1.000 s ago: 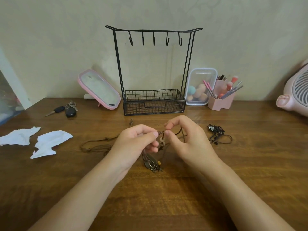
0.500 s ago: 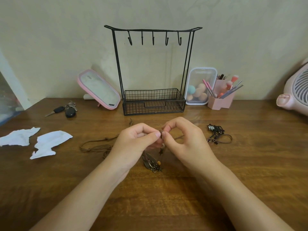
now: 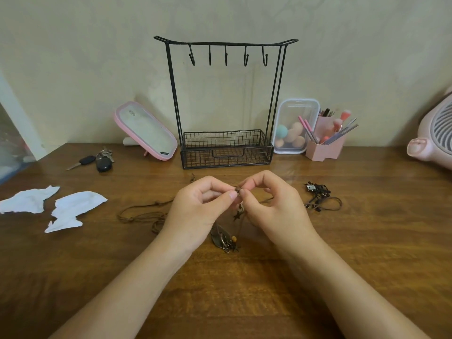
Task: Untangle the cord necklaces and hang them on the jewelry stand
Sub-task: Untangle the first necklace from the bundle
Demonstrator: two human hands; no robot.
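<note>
your left hand and right hand both pinch the brown cord necklace at its knot, pendants dangling to the table.

Left hand, right hand, each in pinch grip, fingertips meeting, forearms converging

Right edge cuts off the fan. At the left edge a blurred clear thing is cut off too, can't tell what it is. The cord runs out of sight behind the left hand and right hand. Both pinch it at one spot, and the knot there is too small to read. The pendants lie partly under the left palm. Strand count in the tangle is unclear. Bottom edge cuts off the forearms.
</note>
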